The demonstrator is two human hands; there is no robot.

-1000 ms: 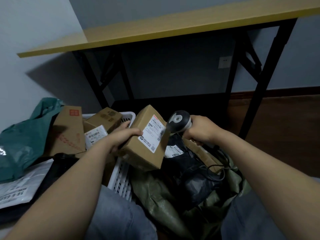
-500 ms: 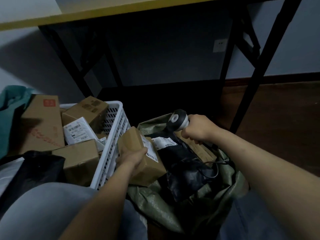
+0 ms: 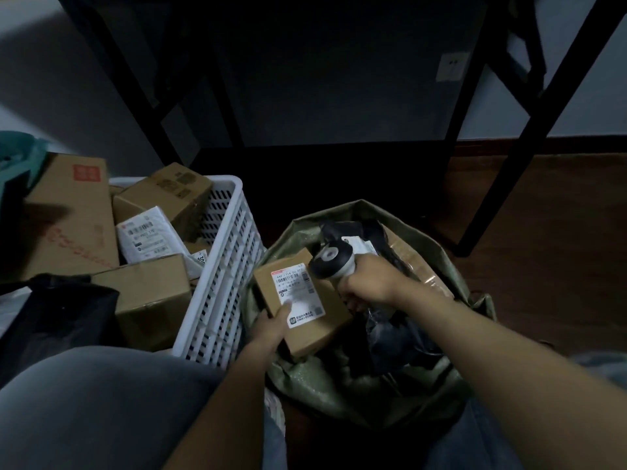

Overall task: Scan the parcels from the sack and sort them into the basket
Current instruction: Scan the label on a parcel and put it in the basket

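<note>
**Inspector:** Which step is in hand?

**Assessor:** Scanning. The left hand (image 3: pixel 271 325) grips a small cardboard parcel (image 3: pixel 317 329) by its near end, thumb on the label (image 3: pixel 298 290), which faces up. The parcel is held over the mouth of the green sack (image 3: pixel 339 385). The right hand (image 3: pixel 369 283) is closed round the handle of the scanner (image 3: pixel 330 262), whose head sits just beside the label's upper corner.

**Inspector:** And the basket?

**Assessor:** The white basket (image 3: pixel 224 266) stands just left of the sack and already holds several boxes. Dark bagged parcels (image 3: pixel 397 334) lie in the sack.

**Inspector:** Next move?

**Assessor:** No beam shows on the label, so a completed read cannot be confirmed. By this assessment, the scanner head needs squaring to the barcode. The left hand then lifts the parcel over the rim into the basket.
</note>
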